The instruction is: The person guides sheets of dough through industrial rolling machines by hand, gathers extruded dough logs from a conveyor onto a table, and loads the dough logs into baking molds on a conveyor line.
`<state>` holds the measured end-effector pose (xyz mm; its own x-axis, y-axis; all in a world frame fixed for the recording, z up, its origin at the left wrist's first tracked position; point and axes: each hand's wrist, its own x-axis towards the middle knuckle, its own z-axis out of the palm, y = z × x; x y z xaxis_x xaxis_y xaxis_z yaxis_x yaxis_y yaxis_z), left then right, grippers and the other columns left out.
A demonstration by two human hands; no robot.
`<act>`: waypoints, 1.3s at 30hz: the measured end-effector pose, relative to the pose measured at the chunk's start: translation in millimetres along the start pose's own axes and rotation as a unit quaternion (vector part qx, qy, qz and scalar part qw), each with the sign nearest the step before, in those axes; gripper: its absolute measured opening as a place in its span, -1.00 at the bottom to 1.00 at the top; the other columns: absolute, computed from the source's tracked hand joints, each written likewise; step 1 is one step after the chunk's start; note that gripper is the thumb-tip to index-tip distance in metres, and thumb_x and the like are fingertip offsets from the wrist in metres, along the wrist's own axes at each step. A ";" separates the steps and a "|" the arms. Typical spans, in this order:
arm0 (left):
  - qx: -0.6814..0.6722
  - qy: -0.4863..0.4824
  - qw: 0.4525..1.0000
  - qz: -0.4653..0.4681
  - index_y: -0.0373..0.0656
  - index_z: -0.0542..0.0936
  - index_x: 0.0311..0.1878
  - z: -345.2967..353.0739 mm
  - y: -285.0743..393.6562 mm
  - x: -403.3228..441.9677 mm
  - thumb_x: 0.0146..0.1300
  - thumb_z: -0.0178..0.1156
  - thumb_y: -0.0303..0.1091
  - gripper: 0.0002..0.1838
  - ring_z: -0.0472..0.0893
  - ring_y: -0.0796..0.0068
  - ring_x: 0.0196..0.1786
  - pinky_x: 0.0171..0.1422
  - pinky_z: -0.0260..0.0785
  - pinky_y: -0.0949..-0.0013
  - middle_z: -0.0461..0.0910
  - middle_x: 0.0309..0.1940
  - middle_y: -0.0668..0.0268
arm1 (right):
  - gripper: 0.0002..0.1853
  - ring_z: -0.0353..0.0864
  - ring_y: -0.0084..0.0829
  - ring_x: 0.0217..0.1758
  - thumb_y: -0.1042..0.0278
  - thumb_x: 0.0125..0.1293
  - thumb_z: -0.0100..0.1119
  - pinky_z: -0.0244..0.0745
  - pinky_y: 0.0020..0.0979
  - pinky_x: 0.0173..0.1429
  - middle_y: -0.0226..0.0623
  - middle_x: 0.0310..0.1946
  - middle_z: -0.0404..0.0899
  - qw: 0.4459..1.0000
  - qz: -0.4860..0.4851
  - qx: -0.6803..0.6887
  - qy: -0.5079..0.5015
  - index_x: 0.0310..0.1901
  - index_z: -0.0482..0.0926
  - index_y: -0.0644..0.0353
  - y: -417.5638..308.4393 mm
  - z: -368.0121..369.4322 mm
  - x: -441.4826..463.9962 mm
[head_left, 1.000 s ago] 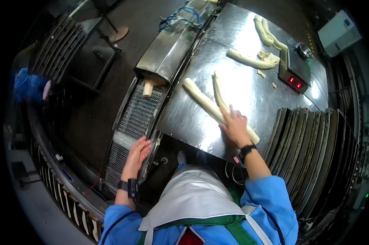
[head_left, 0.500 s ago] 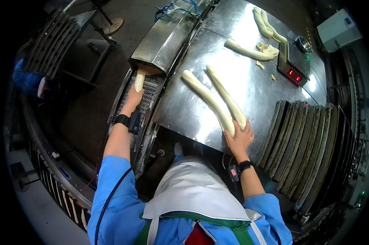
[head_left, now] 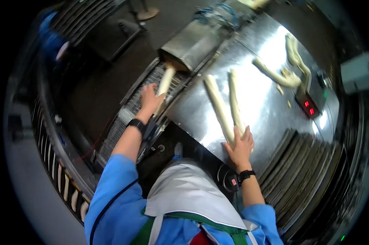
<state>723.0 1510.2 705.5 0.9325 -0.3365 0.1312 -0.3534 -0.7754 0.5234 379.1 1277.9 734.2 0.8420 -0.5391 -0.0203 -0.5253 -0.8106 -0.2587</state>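
Note:
A pale dough strand [head_left: 165,83] comes out of the metal housing [head_left: 194,44] over the mesh conveyor [head_left: 123,130]. My left hand [head_left: 151,99] is beside it, touching its side, with the fingers apart. On the steel table [head_left: 188,107], two long dough ropes lie side by side, a left one [head_left: 218,107] and a right one [head_left: 235,98]. My right hand [head_left: 241,148] rests on their near ends, thumb and fingers spread. Farther back lies another dough rope [head_left: 272,73] with small scraps near it.
A scale with red digits [head_left: 309,107] stands at the table's right side, near more dough [head_left: 292,51]. Stacked trays [head_left: 300,171] fill the lower right. A rack [head_left: 86,20] and a person in blue [head_left: 52,36] are at the upper left.
My left hand first reached forward to the strand at the housing, then came back slightly as more dough emerged. My right hand drew the two ropes' near ends together. The view has turned.

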 end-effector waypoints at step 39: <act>-0.572 -0.269 0.731 -0.258 -0.22 0.56 -0.21 37.8 103.5 -118.5 0.25 0.18 -0.46 -0.92 0.44 0.70 -0.48 -0.44 0.25 0.62 0.48 -0.47 0.47 | -0.06 0.05 0.14 0.40 -0.08 -0.02 0.36 -0.08 0.32 0.35 0.21 0.36 0.03 0.994 0.064 -0.017 -0.086 0.43 0.12 -0.28 -24.7 -10.7 1.4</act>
<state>573.1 1449.7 712.3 0.6473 -0.5570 -0.5204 0.6152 -0.0213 0.7881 392.0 1294.7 750.9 0.7754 -0.5932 -0.2166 -0.6304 -0.7472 -0.2104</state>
